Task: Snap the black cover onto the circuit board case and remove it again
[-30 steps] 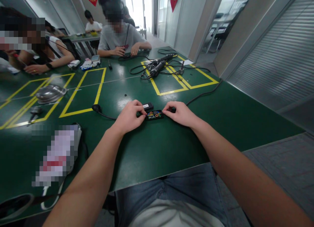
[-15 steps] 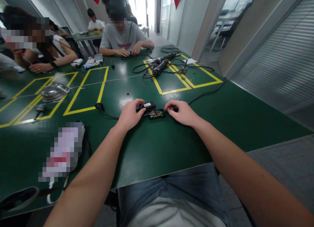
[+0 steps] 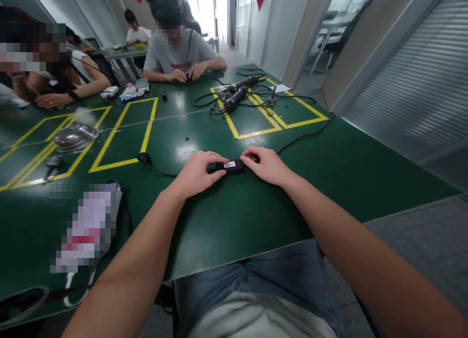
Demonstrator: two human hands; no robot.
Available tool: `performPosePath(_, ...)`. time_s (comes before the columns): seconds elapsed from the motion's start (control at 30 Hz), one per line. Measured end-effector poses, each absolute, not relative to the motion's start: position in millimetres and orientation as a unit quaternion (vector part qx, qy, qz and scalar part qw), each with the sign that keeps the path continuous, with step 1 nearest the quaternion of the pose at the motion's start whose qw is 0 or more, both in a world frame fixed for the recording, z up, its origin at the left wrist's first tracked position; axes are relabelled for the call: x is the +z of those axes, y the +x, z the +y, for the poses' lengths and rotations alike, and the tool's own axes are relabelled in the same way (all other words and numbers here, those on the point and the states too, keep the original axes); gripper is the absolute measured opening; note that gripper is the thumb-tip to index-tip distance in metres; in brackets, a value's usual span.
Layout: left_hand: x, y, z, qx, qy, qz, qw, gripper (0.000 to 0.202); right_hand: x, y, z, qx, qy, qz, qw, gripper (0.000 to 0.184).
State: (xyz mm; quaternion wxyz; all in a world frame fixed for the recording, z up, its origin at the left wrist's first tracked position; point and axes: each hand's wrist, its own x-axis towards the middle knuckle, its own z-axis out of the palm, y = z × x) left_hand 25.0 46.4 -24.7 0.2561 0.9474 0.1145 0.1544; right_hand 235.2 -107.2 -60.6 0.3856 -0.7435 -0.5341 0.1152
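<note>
A small black box with a white label (image 3: pixel 227 166) lies on the green table (image 3: pixel 226 216), its black lid now covering the circuit board that showed before. My left hand (image 3: pixel 197 173) pinches the box's left end with curled fingers. My right hand (image 3: pixel 266 165) grips its right end, where a black cable (image 3: pixel 300 139) leaves toward the back right. A second black cable with a round plug (image 3: pixel 144 158) runs off to the left.
Yellow tape rectangles (image 3: pixel 120 133) mark the table. A silver metal dish (image 3: pixel 75 137) sits at the left. Black tools with tangled cords (image 3: pixel 236 96) lie at the back. Other people sit along the far and left sides. A blurred white object (image 3: pixel 87 226) lies near left.
My left hand picked up the labelled black lid from behind the open case and set it over the circuit board. Both hands now press on the closed box.
</note>
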Motion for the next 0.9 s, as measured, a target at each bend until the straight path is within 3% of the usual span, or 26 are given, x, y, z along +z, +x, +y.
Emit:
performPosePath(0.6, -25, 29, 42, 0.134, 0.962, 0.124, 0.203, 0.03, -60, 236, -102, 0.117, -0.766, -0.523, 0.355, 0.022)
performPosePath(0.7, -28, 31, 43, 0.14, 0.944, 0.147, 0.261, 0.029, -61, 236, -103, 0.115, -0.765, -0.526, 0.354, 0.023)
performPosePath(0.83, -35, 35, 50, 0.147, 0.879, 0.183, 0.415, 0.032, -64, 240, -103, 0.135, -0.759, -0.508, 0.385, 0.022)
performPosePath(0.9, -38, 36, 53, 0.187, 0.859, 0.216, 0.425, 0.03, -66, 242, -103, 0.143, -0.758, -0.502, 0.391, 0.02)
